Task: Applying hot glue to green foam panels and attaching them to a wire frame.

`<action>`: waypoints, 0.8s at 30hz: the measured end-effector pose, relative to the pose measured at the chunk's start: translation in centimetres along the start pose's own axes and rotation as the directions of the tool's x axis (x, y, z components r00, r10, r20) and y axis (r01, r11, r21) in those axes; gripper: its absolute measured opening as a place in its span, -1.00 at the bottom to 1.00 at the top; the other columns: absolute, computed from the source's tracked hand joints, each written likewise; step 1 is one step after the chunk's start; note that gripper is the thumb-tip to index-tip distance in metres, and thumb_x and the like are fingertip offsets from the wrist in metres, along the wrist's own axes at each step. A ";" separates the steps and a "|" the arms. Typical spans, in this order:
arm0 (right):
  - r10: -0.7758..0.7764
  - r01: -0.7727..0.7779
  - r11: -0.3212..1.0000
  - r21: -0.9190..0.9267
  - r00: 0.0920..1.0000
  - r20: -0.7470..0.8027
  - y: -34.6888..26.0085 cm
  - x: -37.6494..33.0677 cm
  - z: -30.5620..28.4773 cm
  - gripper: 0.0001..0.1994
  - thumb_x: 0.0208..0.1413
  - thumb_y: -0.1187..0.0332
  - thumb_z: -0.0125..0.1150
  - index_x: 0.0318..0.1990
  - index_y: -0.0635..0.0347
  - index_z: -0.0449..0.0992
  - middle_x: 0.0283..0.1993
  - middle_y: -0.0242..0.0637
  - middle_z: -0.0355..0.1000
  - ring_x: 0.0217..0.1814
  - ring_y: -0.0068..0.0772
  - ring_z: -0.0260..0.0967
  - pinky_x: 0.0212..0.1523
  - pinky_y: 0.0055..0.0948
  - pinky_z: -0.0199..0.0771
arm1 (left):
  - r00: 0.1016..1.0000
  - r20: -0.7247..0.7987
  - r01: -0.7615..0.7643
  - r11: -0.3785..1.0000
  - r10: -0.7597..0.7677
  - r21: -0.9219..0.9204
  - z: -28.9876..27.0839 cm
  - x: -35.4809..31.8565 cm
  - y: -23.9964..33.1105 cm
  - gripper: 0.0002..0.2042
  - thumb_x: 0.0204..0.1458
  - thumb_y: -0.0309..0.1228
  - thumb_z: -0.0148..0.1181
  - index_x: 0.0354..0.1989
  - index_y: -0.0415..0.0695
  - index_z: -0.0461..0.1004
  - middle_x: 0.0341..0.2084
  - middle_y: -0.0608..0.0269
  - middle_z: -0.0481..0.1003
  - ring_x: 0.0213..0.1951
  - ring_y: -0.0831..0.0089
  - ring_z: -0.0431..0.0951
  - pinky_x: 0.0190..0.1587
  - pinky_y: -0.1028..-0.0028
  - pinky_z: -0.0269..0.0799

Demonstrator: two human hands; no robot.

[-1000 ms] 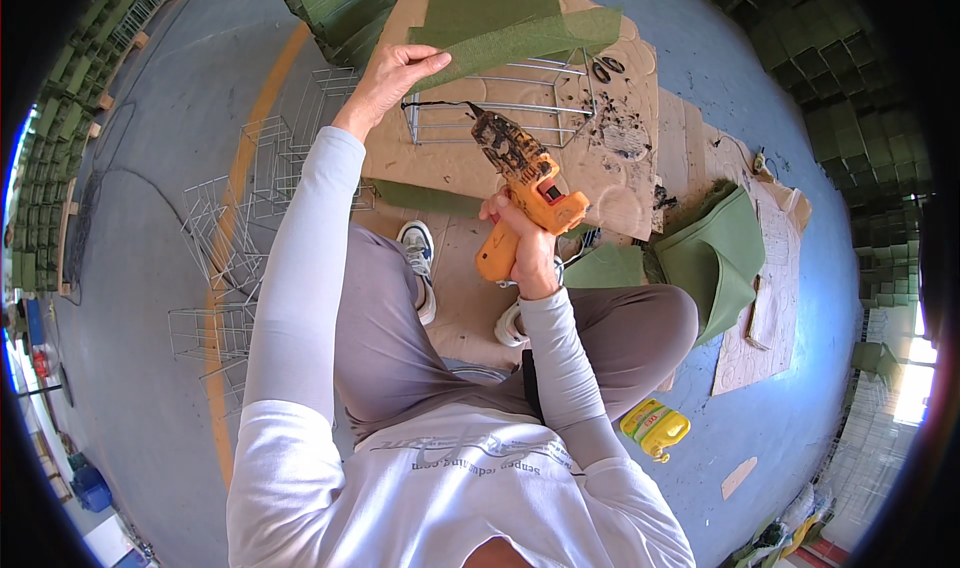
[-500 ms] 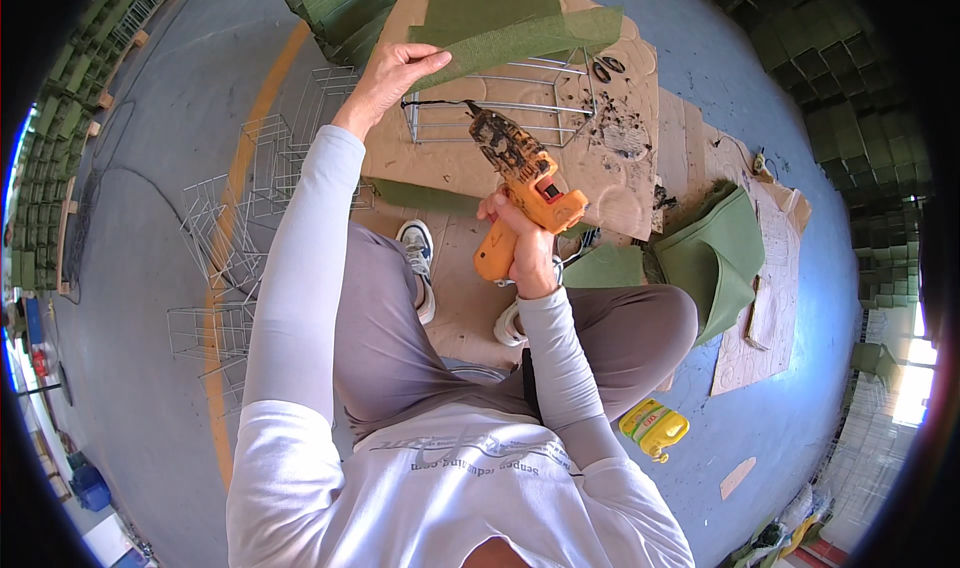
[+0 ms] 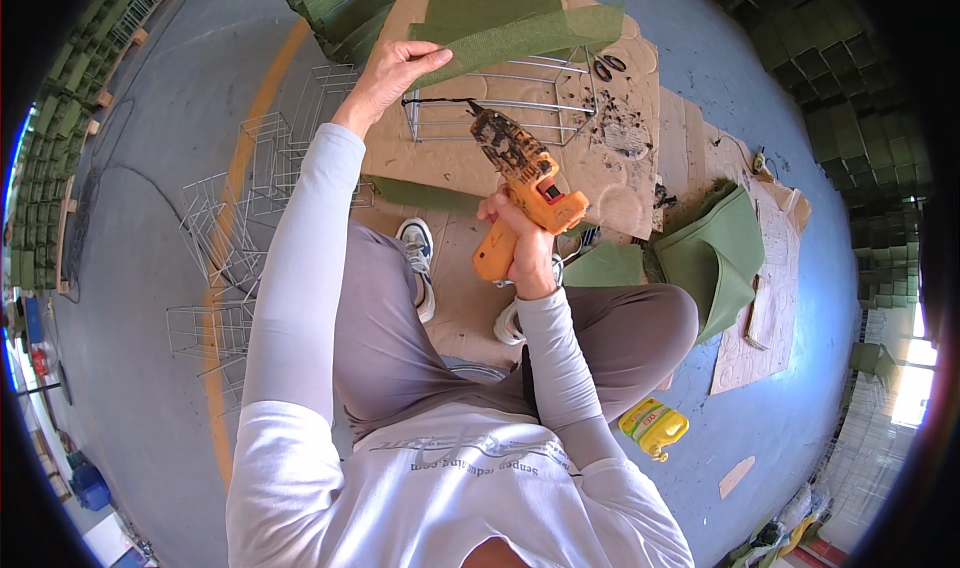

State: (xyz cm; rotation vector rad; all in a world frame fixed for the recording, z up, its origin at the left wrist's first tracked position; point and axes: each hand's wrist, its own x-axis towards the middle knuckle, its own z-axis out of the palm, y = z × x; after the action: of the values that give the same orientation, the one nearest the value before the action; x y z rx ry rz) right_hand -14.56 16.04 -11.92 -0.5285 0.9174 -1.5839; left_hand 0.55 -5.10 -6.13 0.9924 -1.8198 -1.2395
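Between thumb and fingers, my left hand (image 3: 388, 80) pinches the left end of a green fabric strip (image 3: 530, 42), lifted above a wire frame (image 3: 500, 120). My right hand (image 3: 524, 240) is wrapped round the handle of an orange glue gun (image 3: 535, 190). Black residue coats the gun's front, and its nozzle points up and left toward the frame's near side. A black line of glue runs along the frame's wire left of the nozzle. Under the frame lies a cardboard sheet (image 3: 625, 188), with more green fabric (image 3: 490, 0) at its far side.
Scissors (image 3: 608, 67) lie on the cardboard near black glue spots. Several wire frames (image 3: 225, 228) stand on the floor at left. Folded green fabric (image 3: 715, 253) lies at right, a yellow jug (image 3: 654, 426) beside my knee. Stacked green boxes (image 3: 840, 98) line the right side.
The left hand and the strip's left end have shifted up very slightly. The glue gun stays almost in place.
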 end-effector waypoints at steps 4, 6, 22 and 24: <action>-0.033 0.033 0.999 0.022 0.999 -0.015 -0.1 0.1 -0.5 -0.86 -0.01 0.47 0.16 -0.30 0.24 0.36 -0.42 -0.34 0.34 -0.38 -0.45 0.32 -0.28 -0.47 0.29 | 1.000 -0.002 -0.012 1.000 0.012 -0.002 0.1 -0.2 0.2 -0.65 0.01 -0.17 0.20 -0.23 -0.23 0.57 -0.42 0.44 0.49 -0.29 0.68 0.37 -0.12 0.56 0.25; -0.046 0.047 0.998 0.040 0.999 -0.025 -0.2 0.0 -0.4 -0.86 -0.01 0.48 0.17 -0.30 0.24 0.36 -0.43 -0.34 0.33 -0.38 -0.44 0.32 -0.28 -0.47 0.29 | 1.000 -0.013 -0.016 1.000 0.016 -0.012 0.1 -0.3 0.2 -0.66 0.01 -0.17 0.20 -0.22 -0.23 0.57 -0.42 0.44 0.49 -0.29 0.68 0.37 -0.12 0.56 0.25; -0.071 0.072 0.996 0.053 0.997 -0.032 -0.3 -0.1 -0.9 -0.86 -0.02 0.50 0.16 -0.30 0.23 0.36 -0.44 -0.35 0.32 -0.39 -0.45 0.32 -0.32 -0.49 0.28 | 1.000 -0.006 -0.019 1.000 0.019 -0.011 0.2 -0.1 0.3 -0.66 0.02 -0.17 0.19 -0.25 -0.24 0.57 -0.45 0.49 0.46 -0.33 0.70 0.33 -0.18 0.59 0.23; -0.057 0.058 0.997 0.046 0.998 -0.021 -0.3 -0.1 -0.7 -0.84 -0.03 0.52 0.15 -0.28 0.25 0.33 -0.44 -0.34 0.29 -0.38 -0.43 0.28 -0.30 -0.44 0.29 | 1.000 0.000 -0.011 1.000 0.011 -0.015 0.2 -0.1 0.3 -0.66 0.02 -0.17 0.20 -0.23 -0.23 0.57 -0.44 0.48 0.46 -0.32 0.70 0.34 -0.17 0.59 0.23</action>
State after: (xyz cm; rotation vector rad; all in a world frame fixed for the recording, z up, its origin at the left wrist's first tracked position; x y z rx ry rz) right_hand -15.26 16.30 -12.08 -0.5111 0.8850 -1.6616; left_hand 0.35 -4.82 -5.93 0.9727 -1.8109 -1.2441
